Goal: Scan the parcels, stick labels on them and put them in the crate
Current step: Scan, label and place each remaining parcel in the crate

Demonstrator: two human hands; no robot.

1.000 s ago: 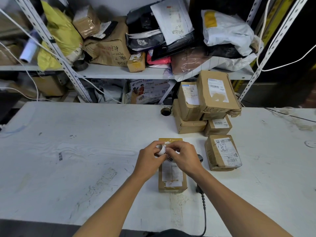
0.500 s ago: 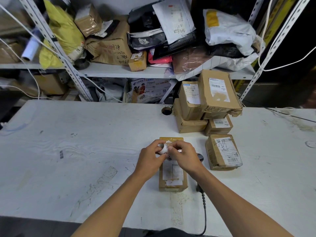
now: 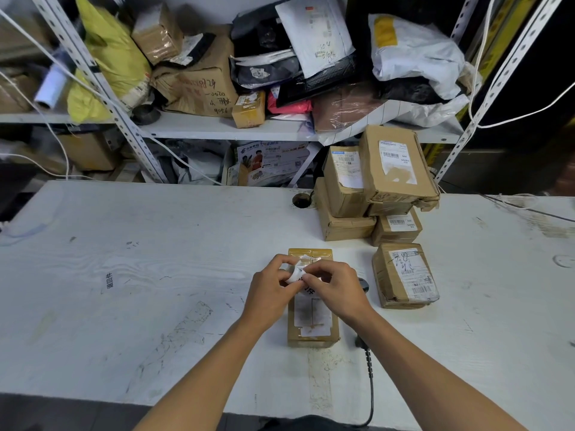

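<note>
Both hands meet over the far half of a long cardboard parcel [image 3: 312, 321] lying flat on the white table [image 3: 155, 259], near the front edge. Left hand [image 3: 270, 289] has fingers curled round a small white label roll [image 3: 294, 273], thumb on top. Right hand [image 3: 337, 289] pinches the loose end of the label at the roll with thumb and fingertips; other fingers curled in. Whether the label is free of the backing: cannot tell. The parcel already carries a worn white shipping label on its near half.

Handheld scanner [image 3: 362, 284] lies on the table just right of the parcel, mostly hidden behind the right wrist; its black cable [image 3: 370, 384] runs off the front edge.

Right of that, a taped box with barcode label [image 3: 404, 275] lies apart from the worked parcel. Behind it a stack of cardboard boxes [image 3: 373, 188] sits at the table's back edge. Metal shelf [image 3: 217, 127] behind is crammed with mailer bags and cartons.
</note>
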